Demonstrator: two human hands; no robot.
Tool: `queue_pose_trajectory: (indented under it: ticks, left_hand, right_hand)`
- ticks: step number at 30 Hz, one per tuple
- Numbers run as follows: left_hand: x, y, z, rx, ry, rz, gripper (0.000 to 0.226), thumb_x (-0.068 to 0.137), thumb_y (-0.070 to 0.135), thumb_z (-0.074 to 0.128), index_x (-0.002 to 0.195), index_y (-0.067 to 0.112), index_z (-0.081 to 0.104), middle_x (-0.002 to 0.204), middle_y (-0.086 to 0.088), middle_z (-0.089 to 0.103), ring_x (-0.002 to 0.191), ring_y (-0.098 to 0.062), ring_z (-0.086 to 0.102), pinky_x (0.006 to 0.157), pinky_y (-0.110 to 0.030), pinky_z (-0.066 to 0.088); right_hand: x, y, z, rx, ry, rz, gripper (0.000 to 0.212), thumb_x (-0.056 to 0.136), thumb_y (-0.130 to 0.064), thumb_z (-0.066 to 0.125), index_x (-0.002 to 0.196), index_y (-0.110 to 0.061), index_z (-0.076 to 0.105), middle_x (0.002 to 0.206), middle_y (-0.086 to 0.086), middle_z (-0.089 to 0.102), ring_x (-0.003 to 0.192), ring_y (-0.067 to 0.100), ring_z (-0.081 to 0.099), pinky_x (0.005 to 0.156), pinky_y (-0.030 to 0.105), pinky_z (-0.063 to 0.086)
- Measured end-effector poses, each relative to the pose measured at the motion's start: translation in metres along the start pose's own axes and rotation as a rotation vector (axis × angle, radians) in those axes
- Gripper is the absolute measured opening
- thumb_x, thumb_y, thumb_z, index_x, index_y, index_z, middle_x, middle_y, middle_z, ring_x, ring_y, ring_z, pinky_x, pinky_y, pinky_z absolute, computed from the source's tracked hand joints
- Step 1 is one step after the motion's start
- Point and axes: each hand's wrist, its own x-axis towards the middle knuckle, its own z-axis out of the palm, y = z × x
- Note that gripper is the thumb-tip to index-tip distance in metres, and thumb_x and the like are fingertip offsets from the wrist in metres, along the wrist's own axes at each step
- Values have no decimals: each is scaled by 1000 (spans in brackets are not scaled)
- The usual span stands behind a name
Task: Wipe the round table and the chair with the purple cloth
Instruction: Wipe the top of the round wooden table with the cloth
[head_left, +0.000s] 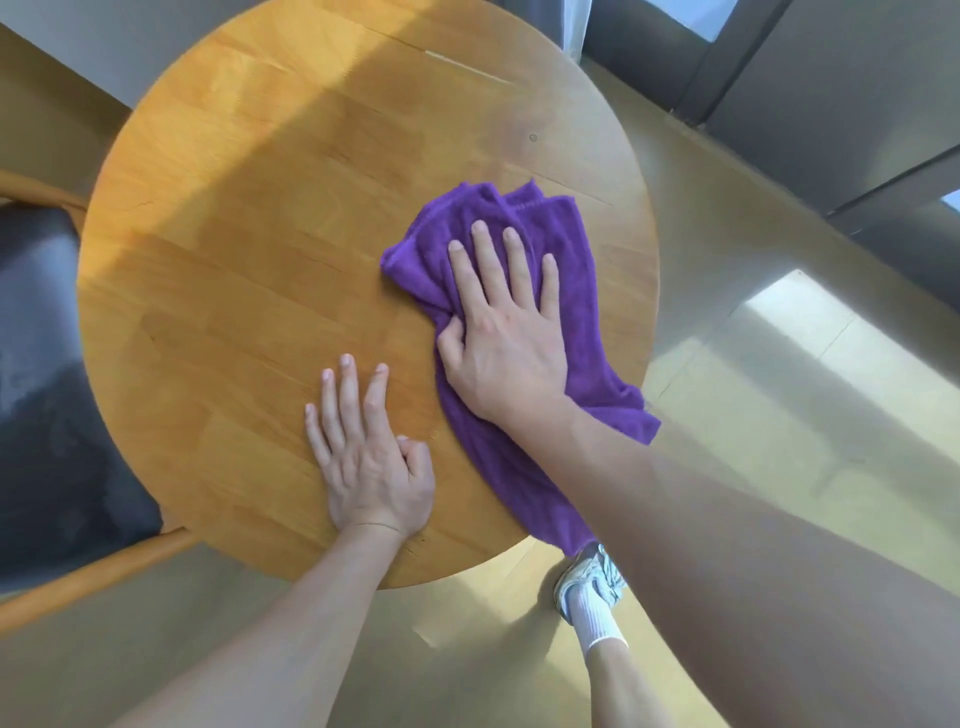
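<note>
A round wooden table (249, 249) fills the middle of the head view. The purple cloth (519, 457) lies crumpled on its right side, with one end hanging over the near right edge. My right hand (506, 332) presses flat on the cloth with straight, spread fingers, the thumb tucked against a fold. My left hand (366, 457) rests flat on the bare wood near the table's front edge, just left of the cloth. A chair (57, 395) with a dark padded seat and a wooden frame stands at the left, partly under the table.
My foot in a white sock and shoe (589, 587) stands on the pale floor below the table's near right edge. Dark window frames (810, 93) run along the upper right. A sunlit patch lies on the floor at right.
</note>
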Motion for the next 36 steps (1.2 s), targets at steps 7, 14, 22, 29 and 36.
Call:
queue_pose_trajectory:
  ticks: [7, 14, 22, 29, 36]
  left_hand:
    - [0, -1, 2, -10, 21, 4, 81, 73, 20, 42, 153, 9, 37, 170, -12, 21, 158, -31, 12, 126, -58, 11]
    - [1, 0, 0, -35, 14, -9, 83, 74, 22, 41, 156, 15, 35, 170, -10, 21, 159, -28, 11, 127, -56, 8]
    - [0, -1, 0, -32, 6, -15, 82, 75, 23, 42, 156, 16, 36, 170, -9, 21, 159, -27, 10, 127, -56, 8]
    - [0, -2, 1, -39, 33, 4, 82, 74, 23, 44, 155, 13, 37, 169, -11, 23, 158, -29, 13, 126, -57, 11]
    - [1, 0, 2, -54, 33, -16, 80, 77, 19, 44, 156, 15, 36, 170, -10, 22, 159, -28, 12, 127, -55, 8]
  right_hand:
    - [-46, 30, -6, -20, -98, -349, 66, 95, -39, 40, 158, -21, 32, 168, 2, 20, 156, 26, 11, 124, 55, 8]
    - [5, 83, -28, 5, -138, -498, 70, 86, -43, 47, 153, -25, 42, 164, -4, 31, 154, 21, 21, 126, 47, 11]
    - [-24, 24, -10, 29, 39, 85, 69, 91, -36, 41, 158, -21, 30, 168, -1, 19, 157, 23, 8, 126, 52, 3]
    - [-54, 48, -12, -84, -209, -589, 69, 94, -41, 36, 159, -19, 29, 169, 3, 18, 156, 28, 10, 124, 57, 5]
    - [21, 91, -35, -84, -256, -765, 71, 88, -41, 43, 156, -23, 36, 166, -2, 26, 155, 22, 17, 126, 46, 8]
